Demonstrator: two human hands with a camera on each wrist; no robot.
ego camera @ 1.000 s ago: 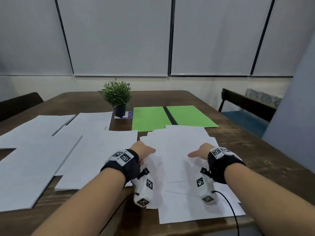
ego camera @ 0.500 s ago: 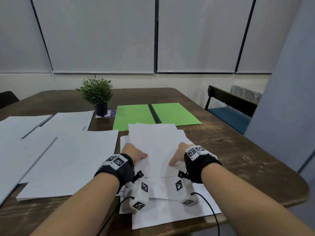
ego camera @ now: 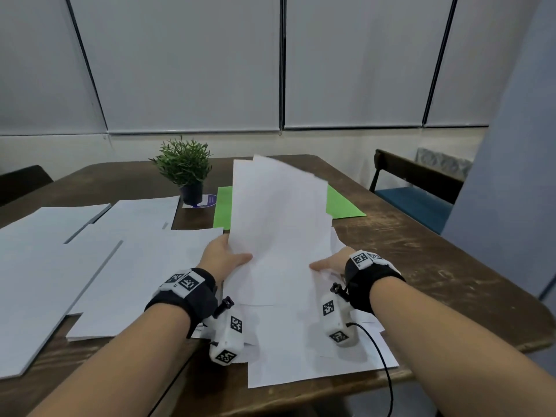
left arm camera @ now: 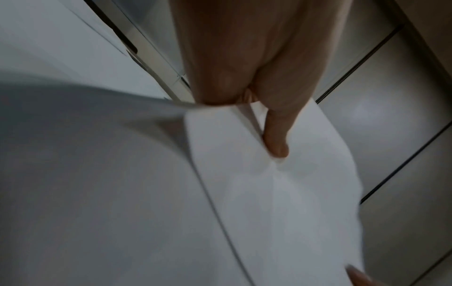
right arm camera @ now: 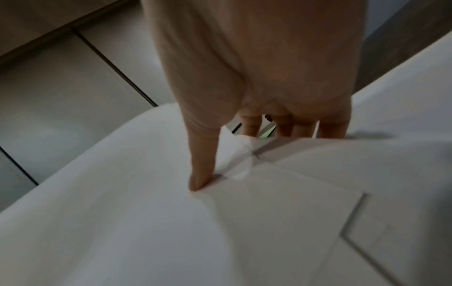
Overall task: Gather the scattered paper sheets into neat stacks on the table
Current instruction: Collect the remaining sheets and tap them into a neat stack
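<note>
A bundle of white sheets stands tilted up off the table between both hands. My left hand pinches its left edge, thumb on the near face and fingers behind; in the left wrist view the thumb presses the paper. My right hand holds the right edge, thumb on top and fingers under the sheets. More loose white sheets lie fanned under the wrists at the near edge.
Other white sheets cover the left half of the wooden table. A small potted plant stands behind them, with green sheets partly hidden by the raised bundle. A chair sits at the right.
Both hands drew the spread sheets together, then took hold of them and lifted the far end, so the bundle now stands tilted up and hides most of the green sheets.
</note>
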